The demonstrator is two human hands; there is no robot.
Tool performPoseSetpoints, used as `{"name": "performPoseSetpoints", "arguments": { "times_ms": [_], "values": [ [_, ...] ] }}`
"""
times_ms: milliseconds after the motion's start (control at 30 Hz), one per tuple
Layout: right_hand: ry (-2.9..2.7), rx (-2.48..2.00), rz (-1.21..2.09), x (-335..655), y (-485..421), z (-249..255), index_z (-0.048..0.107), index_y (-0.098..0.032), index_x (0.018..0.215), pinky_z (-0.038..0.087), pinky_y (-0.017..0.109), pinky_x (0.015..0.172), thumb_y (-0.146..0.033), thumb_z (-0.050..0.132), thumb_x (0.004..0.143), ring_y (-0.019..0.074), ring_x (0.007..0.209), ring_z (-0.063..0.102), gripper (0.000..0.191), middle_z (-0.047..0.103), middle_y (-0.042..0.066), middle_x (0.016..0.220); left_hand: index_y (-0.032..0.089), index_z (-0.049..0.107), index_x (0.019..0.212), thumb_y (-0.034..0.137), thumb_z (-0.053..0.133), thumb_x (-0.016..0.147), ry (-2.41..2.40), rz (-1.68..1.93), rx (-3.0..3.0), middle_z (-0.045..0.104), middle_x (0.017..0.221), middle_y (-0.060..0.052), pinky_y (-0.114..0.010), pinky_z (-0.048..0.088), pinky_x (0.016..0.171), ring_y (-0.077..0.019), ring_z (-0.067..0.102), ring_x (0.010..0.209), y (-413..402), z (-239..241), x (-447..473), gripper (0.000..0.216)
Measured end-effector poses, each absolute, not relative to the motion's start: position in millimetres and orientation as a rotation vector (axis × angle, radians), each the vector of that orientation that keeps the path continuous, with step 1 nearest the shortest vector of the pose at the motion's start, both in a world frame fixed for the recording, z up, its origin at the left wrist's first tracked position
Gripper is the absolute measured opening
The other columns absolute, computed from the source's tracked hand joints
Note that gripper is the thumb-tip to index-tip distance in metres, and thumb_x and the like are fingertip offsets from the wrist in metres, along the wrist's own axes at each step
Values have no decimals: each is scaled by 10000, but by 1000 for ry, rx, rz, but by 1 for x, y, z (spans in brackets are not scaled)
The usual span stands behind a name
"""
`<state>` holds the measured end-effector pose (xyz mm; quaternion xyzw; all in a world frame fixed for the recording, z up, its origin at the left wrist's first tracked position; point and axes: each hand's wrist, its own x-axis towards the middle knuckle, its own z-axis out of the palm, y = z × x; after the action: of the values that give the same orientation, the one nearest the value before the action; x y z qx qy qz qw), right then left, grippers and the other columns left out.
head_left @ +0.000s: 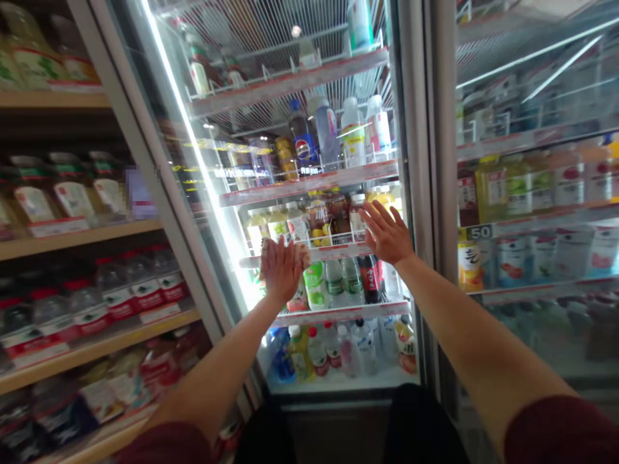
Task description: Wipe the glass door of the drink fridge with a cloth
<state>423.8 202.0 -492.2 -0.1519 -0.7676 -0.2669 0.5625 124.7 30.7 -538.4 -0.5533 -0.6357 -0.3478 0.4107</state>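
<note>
My left hand [282, 270] lies flat over a pale, crumpled cloth [302, 255], its fingers pointing up. The cloth shows on both sides of the fingers, in front of a lit drinks cooler's middle shelves. To the right, my right hand [388, 235] is raised with its fingers spread and holds nothing. It is near the cooler's right frame, in front of a row of bottles. Reflections on the cooler front suggest a glass door [264, 161] before the shelves. Whether the right fingertips touch the glass, I cannot tell.
Inside the cooler stand several bottles, among them a Pepsi bottle [304, 138] and a green-labelled bottle [316, 285]. A wooden rack [97, 233] of bottles is on the left. A second cooler with a metal frame [438, 161] is on the right.
</note>
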Motion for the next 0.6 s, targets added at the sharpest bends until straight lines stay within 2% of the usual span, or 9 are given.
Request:
{"name": "performPoseSetpoints", "arguments": {
  "times_ms": [133, 267, 367, 467, 533, 600],
  "values": [
    [-1738, -323, -696, 422, 202, -493, 503, -191, 1605, 324, 531, 1306, -228, 470, 1058, 267, 1569, 441, 549, 520, 107, 1638, 220, 451, 1666, 458, 382, 1105, -1549, -991, -1425, 307, 1764, -112, -684, 83, 1338, -354, 52, 1681, 42, -525, 137, 613],
    [-1716, -308, -699, 420, 202, -494, 510, -209, 1601, 328, 515, 1305, -212, 489, 1051, 263, 1555, 464, 551, 534, 99, 1627, 263, 281, 1735, 492, 292, 1131, -1510, -1088, -1505, 213, 1796, -82, -675, 70, 1337, -322, 8, 1684, 55, -494, 154, 646],
    [-1714, -304, -680, 420, 204, -495, 528, -224, 1587, 329, 513, 1305, -213, 504, 1045, 267, 1543, 481, 543, 540, 89, 1624, 297, 181, 1756, 503, 257, 1142, -1469, -1188, -1572, 167, 1807, -45, -608, 28, 1357, -276, -39, 1682, 67, -477, 175, 653],
    [-1670, -268, -633, 419, 201, -493, 562, -241, 1557, 365, 505, 1283, -190, 499, 1038, 260, 1507, 529, 526, 599, 72, 1577, 340, 161, 1755, 494, 240, 1150, -1417, -1283, -1642, 192, 1802, -10, -540, 7, 1371, -217, -72, 1673, 79, -466, 198, 629],
    [-1603, -278, -562, 413, 190, -489, 531, -241, 1585, 401, 503, 1257, -181, 486, 1033, 262, 1484, 555, 556, 629, 75, 1548, 347, 163, 1753, 500, 204, 1156, -1411, -1350, -1666, 192, 1802, -2, -539, 0, 1373, -204, -83, 1668, 87, -460, 212, 617],
    [-1557, -273, -515, 403, 174, -484, 460, -224, 1637, 417, 501, 1247, -193, 480, 1032, 267, 1501, 533, 605, 600, 94, 1577, 349, 139, 1756, 510, 145, 1160, -1412, -1416, -1679, 154, 1807, 12, -525, -1, 1379, -188, -94, 1662, 95, -455, 222, 617]
  ]
}}
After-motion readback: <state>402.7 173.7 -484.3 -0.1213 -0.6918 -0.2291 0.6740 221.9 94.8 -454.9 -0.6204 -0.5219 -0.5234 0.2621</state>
